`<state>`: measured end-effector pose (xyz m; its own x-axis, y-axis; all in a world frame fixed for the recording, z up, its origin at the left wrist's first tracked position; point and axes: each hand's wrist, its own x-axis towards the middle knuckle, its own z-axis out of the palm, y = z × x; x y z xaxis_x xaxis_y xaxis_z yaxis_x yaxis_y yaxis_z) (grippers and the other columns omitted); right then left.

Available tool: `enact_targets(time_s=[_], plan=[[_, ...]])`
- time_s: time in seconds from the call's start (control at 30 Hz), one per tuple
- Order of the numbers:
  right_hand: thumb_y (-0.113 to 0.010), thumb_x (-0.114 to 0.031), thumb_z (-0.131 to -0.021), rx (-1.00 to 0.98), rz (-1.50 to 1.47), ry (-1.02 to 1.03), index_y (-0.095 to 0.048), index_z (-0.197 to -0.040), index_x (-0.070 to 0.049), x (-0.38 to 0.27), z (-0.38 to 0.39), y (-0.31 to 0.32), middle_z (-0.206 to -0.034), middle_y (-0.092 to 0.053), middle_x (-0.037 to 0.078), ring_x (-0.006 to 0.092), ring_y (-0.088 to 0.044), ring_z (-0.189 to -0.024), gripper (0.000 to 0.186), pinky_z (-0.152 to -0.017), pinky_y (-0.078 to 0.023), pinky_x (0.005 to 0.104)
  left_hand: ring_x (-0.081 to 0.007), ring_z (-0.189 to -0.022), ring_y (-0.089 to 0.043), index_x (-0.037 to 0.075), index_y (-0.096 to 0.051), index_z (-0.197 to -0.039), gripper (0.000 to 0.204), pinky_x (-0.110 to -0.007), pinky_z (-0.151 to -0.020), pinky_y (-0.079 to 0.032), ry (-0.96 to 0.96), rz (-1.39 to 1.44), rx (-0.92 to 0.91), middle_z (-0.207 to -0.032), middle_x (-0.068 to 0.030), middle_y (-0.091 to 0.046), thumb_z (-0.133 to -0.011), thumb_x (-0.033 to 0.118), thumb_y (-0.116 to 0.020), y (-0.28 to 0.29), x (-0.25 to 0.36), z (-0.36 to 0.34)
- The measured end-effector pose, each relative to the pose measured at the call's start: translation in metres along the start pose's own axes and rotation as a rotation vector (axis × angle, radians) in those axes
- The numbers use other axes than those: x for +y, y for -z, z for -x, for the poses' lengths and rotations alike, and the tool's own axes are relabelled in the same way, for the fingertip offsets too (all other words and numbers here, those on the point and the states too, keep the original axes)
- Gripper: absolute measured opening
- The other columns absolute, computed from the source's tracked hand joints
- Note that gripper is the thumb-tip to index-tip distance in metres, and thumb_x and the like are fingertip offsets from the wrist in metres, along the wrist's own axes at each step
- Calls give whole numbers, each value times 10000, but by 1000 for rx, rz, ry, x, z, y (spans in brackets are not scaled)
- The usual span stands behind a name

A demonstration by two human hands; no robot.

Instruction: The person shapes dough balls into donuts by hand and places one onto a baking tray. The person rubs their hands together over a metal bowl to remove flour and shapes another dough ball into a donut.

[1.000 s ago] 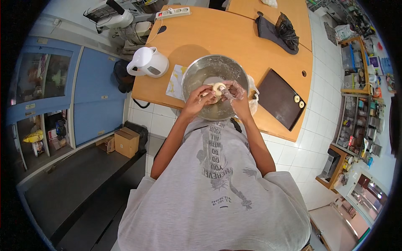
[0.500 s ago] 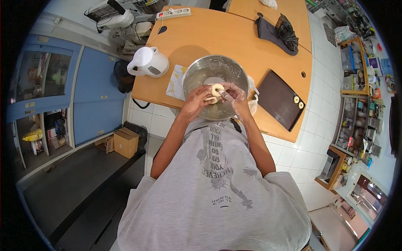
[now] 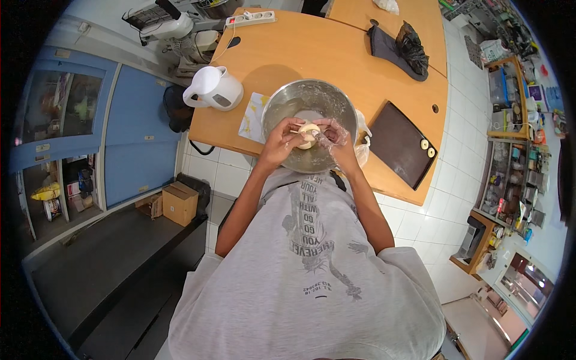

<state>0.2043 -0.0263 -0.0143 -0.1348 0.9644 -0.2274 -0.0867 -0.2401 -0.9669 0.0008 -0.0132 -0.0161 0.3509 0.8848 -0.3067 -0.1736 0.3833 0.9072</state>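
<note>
A pale ring of dough [image 3: 309, 129] is held between my two hands, over the steel mixing bowl [image 3: 276, 105]. My left hand [image 3: 282, 141] is closed on its left side, fingertips at the rim. From the other side my right hand [image 3: 337, 143], smeared with flour or dough, pinches the same ring, its thumb near the hole. Fingers cover part of the ring. Flour streaks coat the bowl's inner wall. To the right lies a dark baking tray [image 3: 396, 144], with two small dough rings [image 3: 425, 144] near its right edge.
A white electric kettle [image 3: 217, 89] and a patterned paper sheet [image 3: 252, 115] are left of the bowl. A white plastic bag [image 3: 362, 141] sits against the bowl's right side. Farther back on the wooden table [image 3: 312, 48] are a power strip [image 3: 251, 18] and a black bag [image 3: 411, 48].
The ring has tilted and its hole shows less than before. My fingers have closed in nearer to each other around it; both forearms stay about where they were.
</note>
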Motion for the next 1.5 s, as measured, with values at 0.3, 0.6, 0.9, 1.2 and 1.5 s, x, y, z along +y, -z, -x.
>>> enact_targets(time_s=[0.3,0.6,0.9,1.2,1.5], plan=[[-681,-55,-974,-78,103,-25,-685,-1220,3,10,-3,4,-1037,-720,44,98,-643,-904,253,-796,-531,274,-182,-1126,-655,21,-562,-1307,342,-308,-957,-545,-37,9,90,-1180,-131,-660,-982,32,-667,-5,5,-3],[-668,-11,-963,-6,-82,-42,-668,-1197,-5,14,-6,2,-996,-706,43,85,-628,-856,234,-725,-520,246,-182,-1132,-636,31,-567,-1334,392,-320,-993,-522,-39,-105,-27,-1197,-123,-656,-969,83,-701,3,-11,-4],[-708,-56,-963,-70,22,-81,-663,-1244,-7,15,-2,2,-1030,-692,34,86,-625,-871,289,-747,-518,253,-189,-1091,-661,14,-574,-1296,353,-313,-949,-554,-18,39,119,-1163,-114,-654,-954,-9,-659,-5,-3,-2],[-720,-106,-974,-52,76,-37,-674,-1237,-22,5,0,0,-1017,-690,28,104,-628,-928,281,-824,-515,272,-171,-1131,-640,35,-590,-1307,375,-312,-969,-525,-14,-94,26,-1192,-112,-672,-962,97,-723,2,-13,-5],[-718,-125,-982,-95,120,-48,-670,-1249,-27,3,-3,-3,-1022,-691,34,106,-633,-933,290,-842,-520,286,-163,-1072,-658,34,-590,-1302,375,-301,-927,-537,-100,-65,125,-1179,-114,-682,-961,102,-729,0,-17,-8]])
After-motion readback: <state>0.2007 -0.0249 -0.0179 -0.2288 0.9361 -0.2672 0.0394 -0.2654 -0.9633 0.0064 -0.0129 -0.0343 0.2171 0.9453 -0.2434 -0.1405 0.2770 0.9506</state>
